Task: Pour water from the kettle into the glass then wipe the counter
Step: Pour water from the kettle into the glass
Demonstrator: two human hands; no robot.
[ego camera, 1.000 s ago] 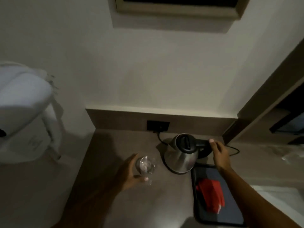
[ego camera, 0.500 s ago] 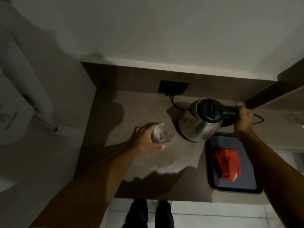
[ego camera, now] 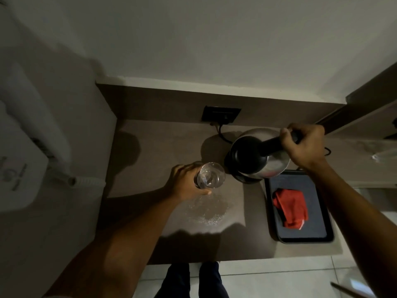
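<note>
A clear glass (ego camera: 211, 175) is held upright just above the brown counter (ego camera: 150, 147), gripped from the left by my left hand (ego camera: 185, 181). My right hand (ego camera: 305, 145) grips the black handle of the steel kettle (ego camera: 257, 157), which is lifted and tipped left with its spout close to the glass rim. Whether water is flowing I cannot tell. A patch of spilled water (ego camera: 206, 208) glistens on the counter below the glass. A red cloth (ego camera: 291, 208) lies on a black tray (ego camera: 322, 238) at the right.
A black wall socket (ego camera: 221, 115) with the kettle's cord sits at the back of the counter. The kettle's base (ego camera: 247, 180) shows under the tipped kettle. A white appliance (ego camera: 19, 160) stands at the left. My legs (ego camera: 191, 280) and pale floor tiles lie below the counter's front edge.
The kettle has risen off its base and tipped further left toward the glass. My left hand keeps the glass in about the same place. The camera looks more steeply down.
</note>
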